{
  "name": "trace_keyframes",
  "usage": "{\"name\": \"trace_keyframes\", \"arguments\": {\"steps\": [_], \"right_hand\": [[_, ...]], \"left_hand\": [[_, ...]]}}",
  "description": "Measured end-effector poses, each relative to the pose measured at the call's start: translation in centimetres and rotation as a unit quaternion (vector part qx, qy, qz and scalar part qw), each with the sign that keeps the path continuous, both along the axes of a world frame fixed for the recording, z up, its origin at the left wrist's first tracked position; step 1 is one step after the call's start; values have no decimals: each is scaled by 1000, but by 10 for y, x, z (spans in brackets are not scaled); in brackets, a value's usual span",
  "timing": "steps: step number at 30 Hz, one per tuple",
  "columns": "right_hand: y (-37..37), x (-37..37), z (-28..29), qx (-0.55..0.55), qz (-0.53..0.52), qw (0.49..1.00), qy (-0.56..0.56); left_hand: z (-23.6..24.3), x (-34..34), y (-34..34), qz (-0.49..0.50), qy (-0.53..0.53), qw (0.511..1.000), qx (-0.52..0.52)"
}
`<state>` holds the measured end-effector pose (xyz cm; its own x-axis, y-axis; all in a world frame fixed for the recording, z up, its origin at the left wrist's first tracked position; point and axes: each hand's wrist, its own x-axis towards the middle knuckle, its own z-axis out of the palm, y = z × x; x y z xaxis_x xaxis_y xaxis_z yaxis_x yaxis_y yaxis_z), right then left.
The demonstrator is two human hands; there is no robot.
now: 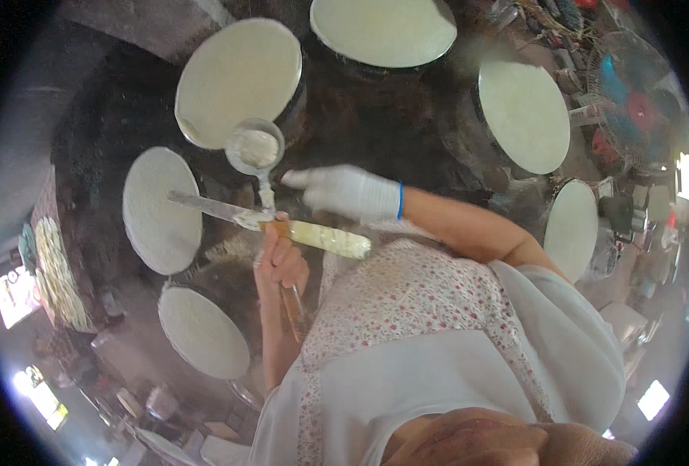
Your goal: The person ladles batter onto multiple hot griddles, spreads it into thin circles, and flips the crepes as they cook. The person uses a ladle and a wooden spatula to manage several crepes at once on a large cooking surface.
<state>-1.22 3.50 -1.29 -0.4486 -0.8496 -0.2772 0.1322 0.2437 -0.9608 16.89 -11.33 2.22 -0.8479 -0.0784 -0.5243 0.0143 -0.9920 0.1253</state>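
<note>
My bare left hand (284, 262) is closed around two tools at once. One is a metal ladle (270, 194) with pale batter in its bowl, its handle running down through the fist. Crossing it is a long flat spatula (212, 207) with a pale wrapped handle, smeared with batter near the grip. The spatula's blade tip overlaps a round pale pancake (160, 221) at the left. My right hand (344, 190), in a white knit glove with a blue cuff, is raised beside the ladle, slightly blurred. It holds nothing visible, with a finger stretched toward the ladle.
Several round griddles with pale pancakes ring the dark surface (375, 124), including a far-left pancake (239, 81), a far pancake (383, 31) and a right pancake (524, 116). A fan (631, 101) stands at the far right. Folded pale sheets (59, 272) lie at the left.
</note>
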Motion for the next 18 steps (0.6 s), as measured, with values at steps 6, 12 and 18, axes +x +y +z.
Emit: {"name": "trace_keyframes", "arguments": {"steps": [6,12,18], "right_hand": [[74,-157,-207,287,-231,900,-232],[69,-260,-346,290,-397,791,-364],[69,-298,-476,162,-482,760,-404]], "left_hand": [[5,2,18,135,26,989,59],[23,-4,57,256,23,961,101],[35,1,84,301,-12,948,106]]}}
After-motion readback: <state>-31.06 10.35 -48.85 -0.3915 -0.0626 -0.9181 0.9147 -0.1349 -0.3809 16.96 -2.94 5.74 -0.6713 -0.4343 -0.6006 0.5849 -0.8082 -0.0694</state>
